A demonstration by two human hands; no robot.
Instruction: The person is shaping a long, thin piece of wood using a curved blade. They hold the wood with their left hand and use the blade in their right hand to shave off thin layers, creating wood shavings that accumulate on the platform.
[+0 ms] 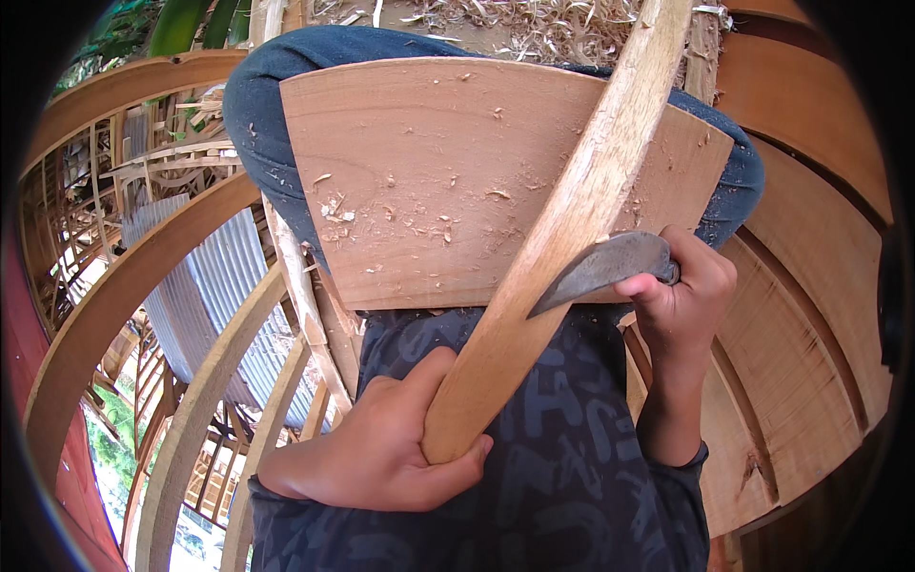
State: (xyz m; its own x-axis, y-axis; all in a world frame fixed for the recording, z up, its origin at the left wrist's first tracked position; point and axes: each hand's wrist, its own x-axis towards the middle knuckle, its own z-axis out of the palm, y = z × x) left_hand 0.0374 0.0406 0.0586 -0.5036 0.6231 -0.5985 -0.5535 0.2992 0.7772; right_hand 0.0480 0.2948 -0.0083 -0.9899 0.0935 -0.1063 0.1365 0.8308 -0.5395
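Observation:
A long, slightly curved wooden strip (572,205) runs slantwise from my lap up past the top edge of the picture. My left hand (396,443) is wrapped round its near end. In my right hand (684,291) is a dark curved blade (610,267), its handle mostly hidden by the fingers. The blade lies across the strip, its pointed tip at the strip's left edge. Beneath the strip, a flat wooden board (429,181) with a curved far edge rests over my legs, dotted with small shavings.
Curled wood shavings (534,29) heap up beyond my knees. Curved wooden ribs (172,253) stand at the left, with corrugated metal sheets (224,296) lower down behind them. Wide wooden planks (810,286) curve along the right side.

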